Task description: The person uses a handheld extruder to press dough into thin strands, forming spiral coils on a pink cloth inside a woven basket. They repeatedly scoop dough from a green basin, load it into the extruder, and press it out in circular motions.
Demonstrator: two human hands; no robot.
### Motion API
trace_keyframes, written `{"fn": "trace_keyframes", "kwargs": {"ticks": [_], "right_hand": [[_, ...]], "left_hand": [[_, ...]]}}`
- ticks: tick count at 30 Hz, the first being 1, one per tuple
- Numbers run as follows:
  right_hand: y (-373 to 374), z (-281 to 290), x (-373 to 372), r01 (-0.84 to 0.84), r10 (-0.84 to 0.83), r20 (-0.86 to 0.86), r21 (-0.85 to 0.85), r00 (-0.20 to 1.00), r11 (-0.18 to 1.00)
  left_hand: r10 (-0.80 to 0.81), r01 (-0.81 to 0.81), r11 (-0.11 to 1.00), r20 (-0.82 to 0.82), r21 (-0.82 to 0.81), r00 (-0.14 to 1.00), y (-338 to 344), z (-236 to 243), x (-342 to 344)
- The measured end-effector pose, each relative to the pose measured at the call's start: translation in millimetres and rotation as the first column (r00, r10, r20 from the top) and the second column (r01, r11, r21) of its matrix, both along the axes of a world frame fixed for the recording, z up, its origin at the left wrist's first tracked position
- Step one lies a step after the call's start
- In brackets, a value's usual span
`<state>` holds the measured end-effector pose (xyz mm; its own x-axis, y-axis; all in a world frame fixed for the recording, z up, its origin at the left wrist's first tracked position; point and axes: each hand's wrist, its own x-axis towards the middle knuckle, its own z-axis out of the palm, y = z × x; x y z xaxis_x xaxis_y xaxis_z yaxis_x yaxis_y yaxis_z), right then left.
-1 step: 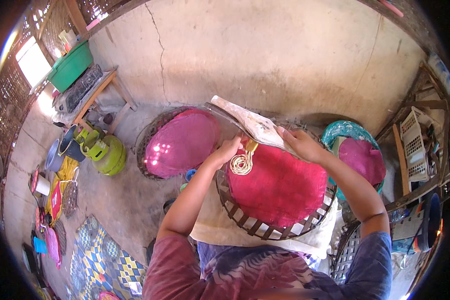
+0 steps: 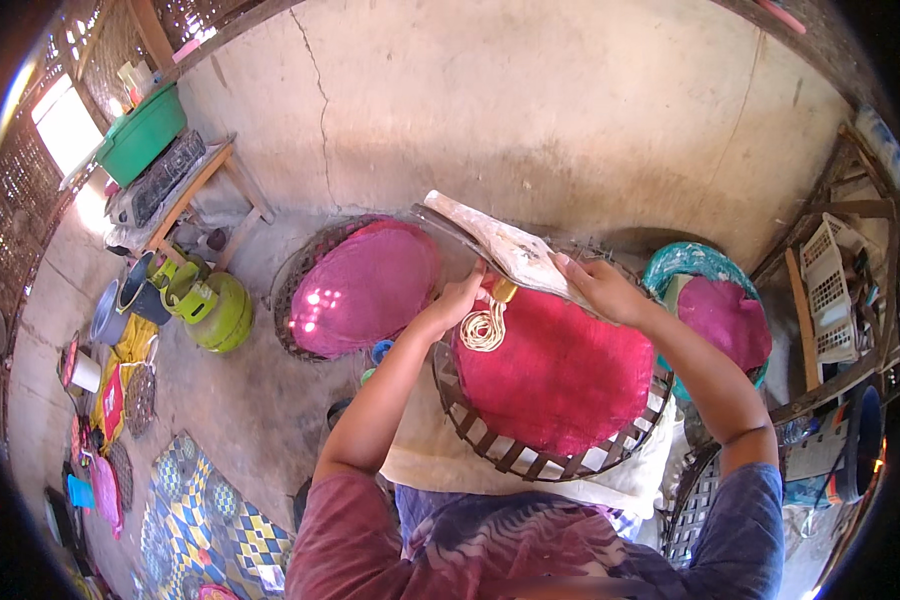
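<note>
A flour-whitened board-like piece [image 2: 500,240] with a dark edge slants above the work. My right hand [image 2: 607,290] is closed on its lower right end. Below it shows a gold-coloured cylinder [image 2: 505,291], with the fingers of my left hand [image 2: 460,302] closed against its left side; the board partly covers this grip. Under the cylinder hangs or lies a coil of pale strands [image 2: 483,332], like noodle dough. A red cloth [image 2: 565,385] is spread beneath, over a round woven basket [image 2: 540,468] in front of me.
A pink-purple cloth [image 2: 365,285] covers another basket at left. To the right stands a turquoise basin [image 2: 670,262] holding purple cloth [image 2: 725,320]. Green gas cylinders [image 2: 215,310], buckets [image 2: 135,285] and a wooden table [image 2: 200,185] are farther left; a pale crate [image 2: 828,290] is far right.
</note>
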<state>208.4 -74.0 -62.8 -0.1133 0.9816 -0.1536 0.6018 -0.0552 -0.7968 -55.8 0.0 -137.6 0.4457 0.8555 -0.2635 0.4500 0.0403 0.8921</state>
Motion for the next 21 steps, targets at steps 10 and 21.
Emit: {"fn": "trace_keyframes", "kwargs": {"ticks": [10,21], "right_hand": [[-29.1,20.2,12.8,0.066,-0.070,-0.087,-0.041,0.994,0.997],[-116.6,68.8,-7.3,-0.214,0.215,-0.032,0.015,0.976,0.977]], "left_hand": [[0.079,0.261,0.732,-0.458,0.630,0.885,-53.7,-7.0,-32.0],[-0.274,0.290,0.780,-0.114,0.555,0.955,-133.8,78.9,-10.2]]}}
